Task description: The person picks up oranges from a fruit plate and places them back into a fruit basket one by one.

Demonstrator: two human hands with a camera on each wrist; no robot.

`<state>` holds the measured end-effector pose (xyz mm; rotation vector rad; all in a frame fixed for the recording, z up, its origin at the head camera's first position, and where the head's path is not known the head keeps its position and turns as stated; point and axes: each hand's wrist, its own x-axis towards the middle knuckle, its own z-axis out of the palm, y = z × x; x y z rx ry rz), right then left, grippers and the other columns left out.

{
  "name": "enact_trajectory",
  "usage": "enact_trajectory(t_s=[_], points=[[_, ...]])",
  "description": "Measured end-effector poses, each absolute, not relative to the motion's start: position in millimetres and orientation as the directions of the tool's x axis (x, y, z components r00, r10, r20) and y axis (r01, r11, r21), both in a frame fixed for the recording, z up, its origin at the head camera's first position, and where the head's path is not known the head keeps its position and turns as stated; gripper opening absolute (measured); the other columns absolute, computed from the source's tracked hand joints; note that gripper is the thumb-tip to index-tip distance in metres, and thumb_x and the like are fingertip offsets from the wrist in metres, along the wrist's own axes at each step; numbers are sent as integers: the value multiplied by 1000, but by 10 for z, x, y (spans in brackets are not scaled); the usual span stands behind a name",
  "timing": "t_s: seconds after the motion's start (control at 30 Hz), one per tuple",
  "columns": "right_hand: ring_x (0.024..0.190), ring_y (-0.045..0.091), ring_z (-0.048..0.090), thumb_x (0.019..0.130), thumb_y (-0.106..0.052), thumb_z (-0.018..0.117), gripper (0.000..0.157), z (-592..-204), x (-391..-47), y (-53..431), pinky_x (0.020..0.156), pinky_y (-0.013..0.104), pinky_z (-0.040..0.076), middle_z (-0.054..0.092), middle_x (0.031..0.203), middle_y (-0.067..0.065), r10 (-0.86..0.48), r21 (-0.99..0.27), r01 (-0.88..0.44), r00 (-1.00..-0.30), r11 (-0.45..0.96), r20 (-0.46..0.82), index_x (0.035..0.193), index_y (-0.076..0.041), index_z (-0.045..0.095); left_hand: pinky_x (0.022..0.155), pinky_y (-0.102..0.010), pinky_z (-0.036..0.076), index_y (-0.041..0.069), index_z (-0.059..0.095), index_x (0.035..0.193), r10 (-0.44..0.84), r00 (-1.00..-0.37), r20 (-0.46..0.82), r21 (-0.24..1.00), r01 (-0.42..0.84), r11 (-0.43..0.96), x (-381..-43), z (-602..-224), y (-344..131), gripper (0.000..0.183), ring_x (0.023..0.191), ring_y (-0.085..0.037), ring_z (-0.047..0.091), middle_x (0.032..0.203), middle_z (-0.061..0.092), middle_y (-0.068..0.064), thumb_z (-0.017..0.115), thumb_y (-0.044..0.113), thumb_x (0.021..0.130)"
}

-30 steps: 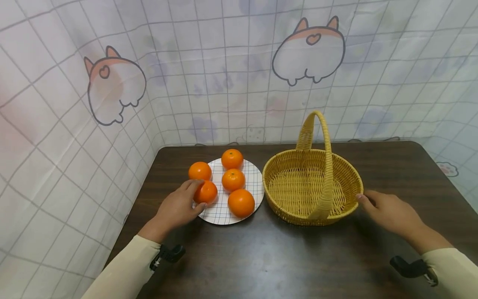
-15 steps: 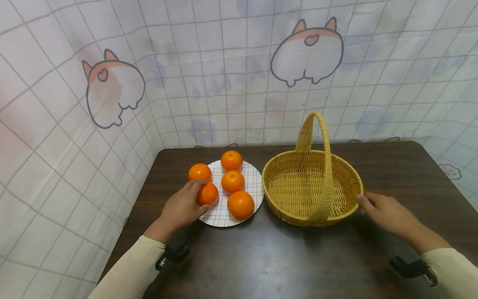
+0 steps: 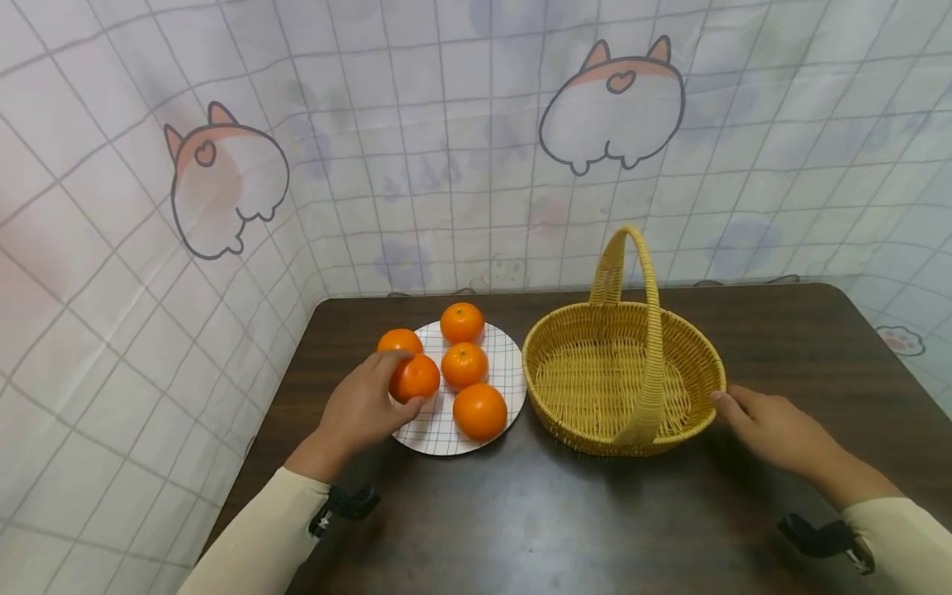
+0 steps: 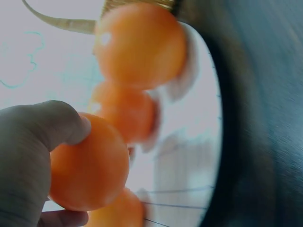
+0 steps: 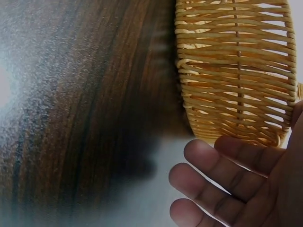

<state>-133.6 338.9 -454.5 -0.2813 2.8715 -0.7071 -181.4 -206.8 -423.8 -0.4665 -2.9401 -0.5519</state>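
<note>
My left hand [image 3: 362, 411] grips an orange [image 3: 418, 379] between thumb and fingers. In the left wrist view that orange [image 4: 90, 163] is raised above the plate, with the thumb on its upper side. Several other oranges lie on a round white plate [image 3: 508, 364] with a thin grid pattern, including a front one [image 3: 479, 412], a middle one [image 3: 464, 365] and a back one [image 3: 462, 323]. At the right end of a yellow wicker basket [image 3: 573, 372], my right hand [image 3: 781, 434] pinches the rim. Its thumb is at the rim, its index finger lies against the woven side [image 5: 236, 71], and the remaining fingers are loose.
The basket stands just right of the plate, and its tall arched handle [image 3: 649, 330] rises over the middle. Both rest on a dark wooden table [image 3: 521, 521]. Patterned white cloth [image 3: 476, 182] hangs behind and at the sides.
My left hand has closed around the orange and raised it slightly off the plate, moving it a little to the right. The right hand stays at the basket's rim.
</note>
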Motion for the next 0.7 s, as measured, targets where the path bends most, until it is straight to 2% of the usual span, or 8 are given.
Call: enact_trajectory(t_s=[0.13, 0.33, 0.7], points=[[109, 51, 63, 113, -40, 31, 61, -4575, -1330, 3379, 84, 67, 50, 67, 119, 30, -238, -473, -154, -964, 868, -122, 139, 11, 52, 88, -48, 57, 12, 55, 138, 322, -925, 203, 351, 375, 858, -1796, -4108, -2023, 69, 104, -27, 64, 132, 60, -9, 83, 41, 82], [110, 50, 63, 113, -39, 31, 59, -4570, -1356, 3371, 86, 67, 49, 67, 120, 29, -253, -470, -172, -961, 866, -113, 138, 9, 54, 87, -44, 57, 12, 54, 138, 361, -905, 226, 364, 422, 831, -1808, -3967, -1941, 67, 104, -25, 64, 133, 59, -7, 83, 38, 83], [98, 37, 67, 113, -39, 30, 55, -4559, -1370, 3418, 76, 58, 54, 70, 105, 13, -251, -492, -151, -957, 858, -145, 127, 4, 59, 85, -41, 57, 13, 53, 138, 415, -873, 258, 393, 487, 780, -1847, -3897, -1701, 64, 105, -22, 62, 132, 60, -5, 81, 35, 85]])
